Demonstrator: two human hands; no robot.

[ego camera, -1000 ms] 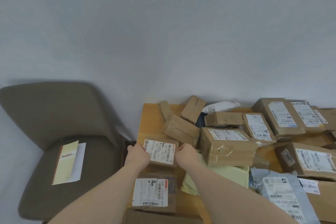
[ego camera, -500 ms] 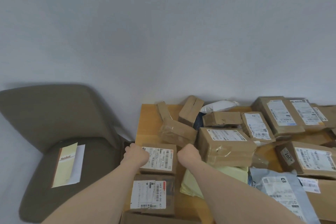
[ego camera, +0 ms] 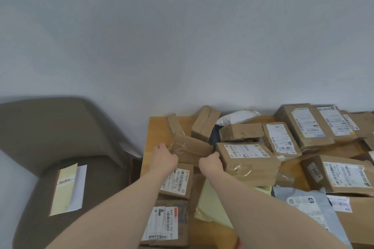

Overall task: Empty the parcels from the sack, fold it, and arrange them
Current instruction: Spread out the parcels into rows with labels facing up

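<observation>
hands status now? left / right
Left hand: grips the left end of the taped brown box.
Right hand: grips the same box's right end.

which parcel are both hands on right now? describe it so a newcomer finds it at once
Start at the wooden table beside the chair, near its left edge. The left hand and right hand grip the ends of the taped brown box. Unlike the two parcels nearer the camera, its visible faces show no white label.

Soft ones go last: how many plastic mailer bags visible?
3: white plastic bag by the wall, grey bag front right, pale yellow bag front centre; others may be buried.
</observation>
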